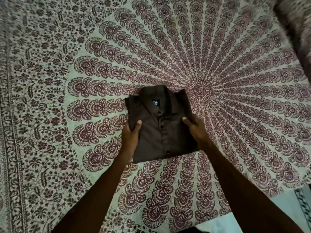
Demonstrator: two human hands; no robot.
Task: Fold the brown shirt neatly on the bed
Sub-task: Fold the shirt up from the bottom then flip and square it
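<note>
— Where was the brown shirt (pixel 158 132)?

— On the bed (pixel 67 84), near the middle of its patterned cover, just left of the round centre of the print; it was folded into a compact rectangle, front side up, collar (pixel 152 95) at the far end; a small dark label (pixel 155 102) showed inside the neck, and dark buttons (pixel 161 126) ran down the placket.

— And the hands?

— Both were on it, one at each side; the left hand (pixel 130 134) gripped the left edge, its thumb lying on top of the cloth and its fingers tucked out of sight beneath; the right hand (pixel 196 130) gripped the right edge in the same way, thumb on top, fingers hidden under the fold.

— Was the shirt resting on the cover or lifted?

— I could not tell; the near edge looked to lie against the cover, but nothing settled it.

— Anything else about?

— A pale blue cloth (pixel 277 216) showed at the near right corner, beyond the cover's edge; a dark patterned shape sat at the far right, too blurred to name.
</note>
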